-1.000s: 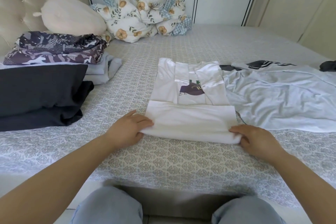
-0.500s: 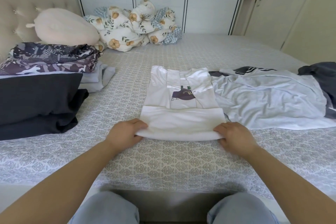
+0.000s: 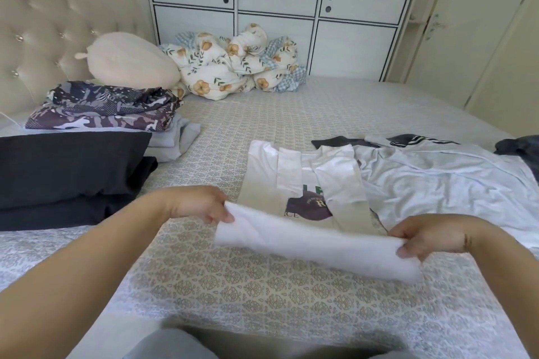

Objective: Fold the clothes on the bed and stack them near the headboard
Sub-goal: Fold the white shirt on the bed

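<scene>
Folding: white T-shirt (image 3: 303, 181) mid-bed, right in front of the person; sleeves already turned in, near hem end lifted off the sheet.
Hem roll: doubled near edge hangs btwn both hands, blurred; long axis runs L-R across the body, tilted, left end higher than right.
Left hand (image 3: 201, 202): fingers curled, pinching the left corner of the lifted edge.
Right hand (image 3: 423, 237): fingers curled, pinching the right corner; sits closer to the camera than the left.
Key relation: rest of the shirt lies flat beyond the hands, collar end away from the person, print showing. The fold prob. goes forward, away from the body, both hands carrying the edge toward the collar; neither hand clearly nearer the target, so it's a two-hand move.
Stack: folded pile w/ patterned dark top (image 3: 108, 108) by the headboard (image 3: 43, 38), well apart to the left; black folded items (image 3: 67, 172) nearer. Left hand is on the stack's side.
Still to fold: pale blue garment (image 3: 437, 183) just right of the shirt, touching it; dark piece (image 3: 522, 148) at far right edge.
Bed (image 3: 262, 285): patterned sheet; pillow (image 3: 131, 61) and floral bundle (image 3: 233, 64) at far side.
</scene>
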